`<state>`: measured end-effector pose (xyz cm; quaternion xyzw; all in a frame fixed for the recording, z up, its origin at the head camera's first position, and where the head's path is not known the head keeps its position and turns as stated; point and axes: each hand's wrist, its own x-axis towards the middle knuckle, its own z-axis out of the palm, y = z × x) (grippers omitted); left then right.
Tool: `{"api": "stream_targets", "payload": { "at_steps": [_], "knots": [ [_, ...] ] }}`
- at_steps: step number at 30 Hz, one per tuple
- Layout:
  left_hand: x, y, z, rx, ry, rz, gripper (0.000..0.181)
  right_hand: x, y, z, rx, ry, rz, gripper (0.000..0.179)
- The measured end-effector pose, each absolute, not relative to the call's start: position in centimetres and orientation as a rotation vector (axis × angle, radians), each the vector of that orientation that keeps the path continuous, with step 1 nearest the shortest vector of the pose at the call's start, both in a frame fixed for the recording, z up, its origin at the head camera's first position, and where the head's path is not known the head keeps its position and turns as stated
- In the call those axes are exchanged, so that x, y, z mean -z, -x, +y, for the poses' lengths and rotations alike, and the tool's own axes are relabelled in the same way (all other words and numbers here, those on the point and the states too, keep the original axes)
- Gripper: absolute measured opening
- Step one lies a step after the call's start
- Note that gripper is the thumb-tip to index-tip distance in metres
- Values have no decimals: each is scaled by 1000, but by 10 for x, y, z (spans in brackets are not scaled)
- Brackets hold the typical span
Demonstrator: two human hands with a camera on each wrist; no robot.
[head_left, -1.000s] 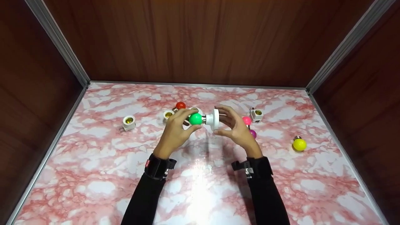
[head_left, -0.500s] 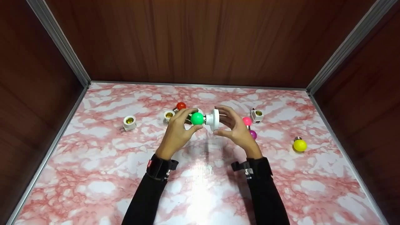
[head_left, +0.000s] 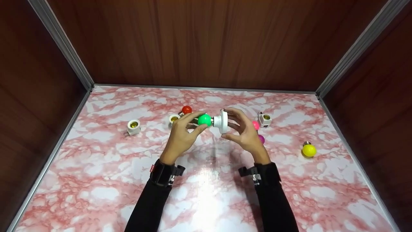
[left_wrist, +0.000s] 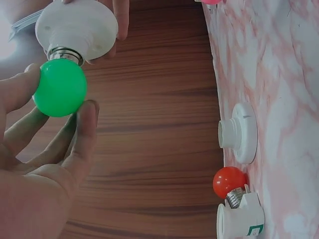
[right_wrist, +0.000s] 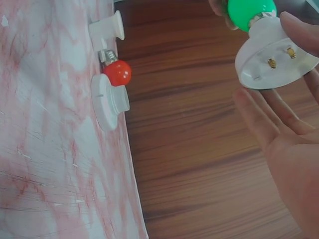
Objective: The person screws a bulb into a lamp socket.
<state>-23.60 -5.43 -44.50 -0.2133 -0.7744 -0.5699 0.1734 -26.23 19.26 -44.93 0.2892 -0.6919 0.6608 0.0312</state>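
Above the middle of the table, my left hand (head_left: 181,137) pinches a green light bulb (head_left: 204,120) between thumb and fingers. The bulb's metal screw base sits at the mouth of a white round lamp holder (head_left: 221,121), with some thread showing in the left wrist view. My right hand (head_left: 243,132) holds that lamp holder by the rim of its flat base, thumb on one side and fingers on the other. Two brass contacts show on the lamp holder's underside (right_wrist: 279,62) in the right wrist view. Bulb and lamp holder lie sideways, in line.
Behind my left hand lie a red bulb (head_left: 186,110), a white socket (head_left: 174,118) and another round lamp holder (left_wrist: 244,133). A plug-in socket (head_left: 134,127) stands left, another (head_left: 265,120) right. Pink (head_left: 256,125), purple (head_left: 261,139) and yellow (head_left: 309,150) bulbs lie right. Wooden walls (head_left: 206,42) enclose the table.
The green bulb and lamp holder have shifted slightly right and up. My left thumb and fingers have changed position around the bulb. The right hand keeps its hold.
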Motion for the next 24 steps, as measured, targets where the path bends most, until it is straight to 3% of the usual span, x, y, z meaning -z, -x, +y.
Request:
{"api": "stream_targets", "payload": {
  "at_steps": [20, 24],
  "knots": [
    [443, 234, -54, 1475, 700, -2095, 40, 449, 260, 190, -2112, -835, -2182, 78],
    [442, 234, -52, 1423, 692, -2074, 49, 447, 260, 190, -2125, -840, -2172, 78]
  ]
}}
